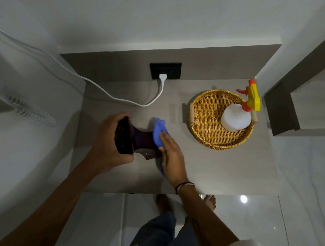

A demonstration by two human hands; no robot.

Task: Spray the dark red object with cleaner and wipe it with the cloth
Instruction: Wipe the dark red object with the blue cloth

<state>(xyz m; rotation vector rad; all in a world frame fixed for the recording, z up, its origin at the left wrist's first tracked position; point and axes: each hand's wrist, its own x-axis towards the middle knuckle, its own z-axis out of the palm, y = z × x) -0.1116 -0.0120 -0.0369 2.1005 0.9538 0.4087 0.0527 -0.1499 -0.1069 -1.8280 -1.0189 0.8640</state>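
Note:
The dark red object (135,138) lies on its side on the grey table (203,168), a waisted shape with a wide end to the left. My left hand (108,143) grips that wide end. My right hand (171,156) presses a blue cloth (158,132) against the object's other end. The cloth partly hides that end. The white spray bottle (236,117) with a yellow and orange trigger head stands in the wicker basket (203,115) at the right, apart from both hands.
A white cable (101,87) runs from a plug in the black wall socket (164,69) across the table's back left. A coiled cord (31,112) lies at the left. A dark shelf unit (280,108) stands right of the basket. My bare feet (210,202) are on the glossy floor below.

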